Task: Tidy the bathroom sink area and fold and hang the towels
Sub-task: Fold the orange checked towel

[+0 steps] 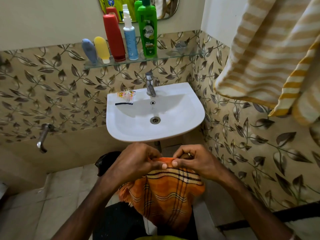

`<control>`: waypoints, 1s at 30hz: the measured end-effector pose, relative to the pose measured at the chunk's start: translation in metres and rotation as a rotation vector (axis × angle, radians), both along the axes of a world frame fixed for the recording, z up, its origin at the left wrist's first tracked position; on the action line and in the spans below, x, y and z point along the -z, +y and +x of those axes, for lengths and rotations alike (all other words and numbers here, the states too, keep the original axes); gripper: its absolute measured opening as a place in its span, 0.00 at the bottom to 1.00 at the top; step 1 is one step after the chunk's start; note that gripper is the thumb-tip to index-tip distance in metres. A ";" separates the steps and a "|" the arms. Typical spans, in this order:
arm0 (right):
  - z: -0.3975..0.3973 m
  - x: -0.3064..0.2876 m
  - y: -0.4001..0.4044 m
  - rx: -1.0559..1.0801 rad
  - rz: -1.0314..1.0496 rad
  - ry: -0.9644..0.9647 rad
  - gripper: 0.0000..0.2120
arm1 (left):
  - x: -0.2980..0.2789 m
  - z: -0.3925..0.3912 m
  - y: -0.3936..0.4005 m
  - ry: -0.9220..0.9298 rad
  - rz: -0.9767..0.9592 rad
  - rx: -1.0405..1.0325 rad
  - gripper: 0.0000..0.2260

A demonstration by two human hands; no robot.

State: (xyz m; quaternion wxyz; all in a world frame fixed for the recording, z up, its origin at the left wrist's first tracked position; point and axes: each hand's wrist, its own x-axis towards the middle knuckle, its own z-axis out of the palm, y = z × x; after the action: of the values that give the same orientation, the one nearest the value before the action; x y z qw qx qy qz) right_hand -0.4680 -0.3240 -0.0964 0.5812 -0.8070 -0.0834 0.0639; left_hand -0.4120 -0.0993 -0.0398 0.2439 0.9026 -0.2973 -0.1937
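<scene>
An orange checked towel (166, 194) hangs in front of me, just below the white sink (194, 116). My left hand (136, 161) and my right hand (192, 161) pinch its top edge side by side, thumbs almost touching. The cloth drops folded from my fingers. A yellow and white striped towel (266, 49) hangs high on the right wall. On the sink's left rim lie torn sachets (126, 95) and a thin dark strip (123, 103).
A glass shelf (173, 57) above the tap (150, 85) carries a green bottle (147, 30), a red bottle (114, 38), a white spray bottle (130, 38), a yellow tube (102, 49) and a grey tube (89, 51). A wall tap (43, 137) juts out at the left. A dark bag (103, 161) sits under the sink.
</scene>
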 end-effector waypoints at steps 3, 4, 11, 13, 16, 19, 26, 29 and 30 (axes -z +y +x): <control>0.001 0.003 -0.002 -0.037 0.022 0.105 0.09 | -0.002 -0.003 -0.004 -0.036 -0.016 0.006 0.08; 0.002 0.005 -0.004 -0.072 0.018 0.157 0.12 | -0.004 -0.003 -0.005 -0.053 -0.029 0.010 0.08; 0.006 0.025 -0.018 -0.105 -0.102 0.227 0.10 | -0.014 -0.001 0.005 -0.051 -0.040 -0.055 0.08; 0.005 0.020 -0.018 -0.045 -0.060 0.204 0.13 | -0.014 0.001 0.010 -0.055 -0.025 -0.107 0.07; 0.002 0.012 -0.020 -0.044 -0.066 0.182 0.14 | -0.014 0.005 0.015 -0.056 -0.003 -0.165 0.07; 0.001 0.007 -0.019 -0.050 -0.048 0.173 0.12 | -0.014 0.007 0.019 -0.065 -0.012 -0.206 0.06; 0.004 0.005 -0.018 0.063 -0.114 0.038 0.05 | -0.011 0.007 0.023 -0.117 0.005 -0.233 0.06; 0.003 0.001 -0.016 0.066 -0.134 0.005 0.04 | -0.010 0.007 0.024 -0.147 0.032 -0.224 0.07; 0.003 0.000 -0.015 0.072 -0.137 -0.004 0.04 | -0.010 0.006 0.024 -0.163 0.031 -0.217 0.09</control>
State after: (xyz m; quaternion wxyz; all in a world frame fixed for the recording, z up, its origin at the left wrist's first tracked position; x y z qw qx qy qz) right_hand -0.4650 -0.3390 -0.0965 0.5263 -0.8475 -0.0507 0.0468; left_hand -0.4058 -0.0750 -0.0301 0.2243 0.9459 -0.2136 -0.0970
